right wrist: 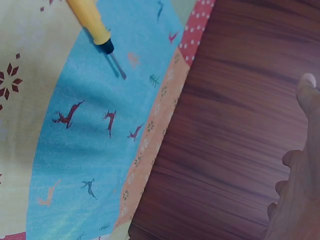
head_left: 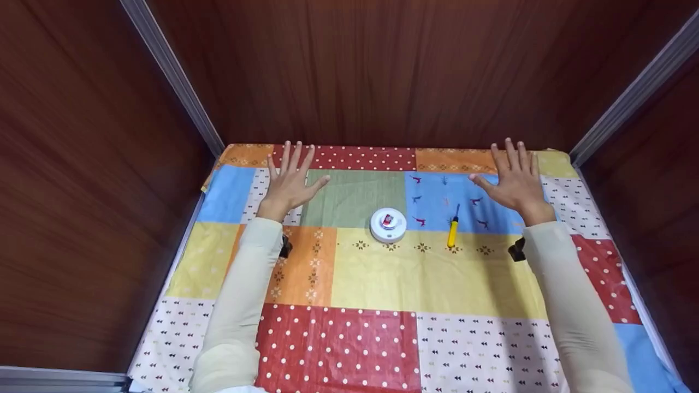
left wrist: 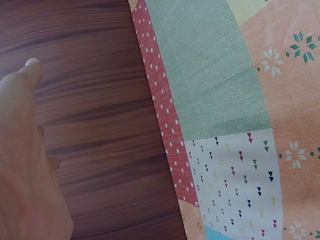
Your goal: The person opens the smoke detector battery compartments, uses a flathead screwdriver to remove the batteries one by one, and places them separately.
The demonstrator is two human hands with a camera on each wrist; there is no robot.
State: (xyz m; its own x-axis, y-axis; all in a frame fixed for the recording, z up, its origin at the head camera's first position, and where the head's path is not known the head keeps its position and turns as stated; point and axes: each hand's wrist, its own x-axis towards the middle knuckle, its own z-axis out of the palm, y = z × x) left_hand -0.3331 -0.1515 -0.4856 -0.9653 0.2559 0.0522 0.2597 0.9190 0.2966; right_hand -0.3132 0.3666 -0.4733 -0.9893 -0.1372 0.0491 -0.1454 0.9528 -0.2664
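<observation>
My left hand (head_left: pixel 289 183) is spread with straight fingers over the far left of the patchwork cloth, holding nothing. On the far right, my right hand (head_left: pixel 516 183) is likewise spread, its fingers pointing toward the back panel. Between the two lies a round white device (head_left: pixel 388 233) with a small red-and-white piece (head_left: pixel 387 220) on top. To its right is a screwdriver (head_left: pixel 452 233) with a yellow handle and thin dark shaft, nearer to the right hand. The right wrist view shows the same screwdriver (right wrist: pixel 92 22) on the cloth, apart from the hand.
A patchwork-patterned cloth (head_left: pixel 377 273) covers the table. Brown wood-grain panels stand at the back (head_left: pixel 349 71), on the left (head_left: pixel 82 180) and on the right (head_left: pixel 655 164). Metal strips (head_left: pixel 175 76) run along the corners. Black wrist-worn pieces (head_left: pixel 516 250) show beside the sleeves.
</observation>
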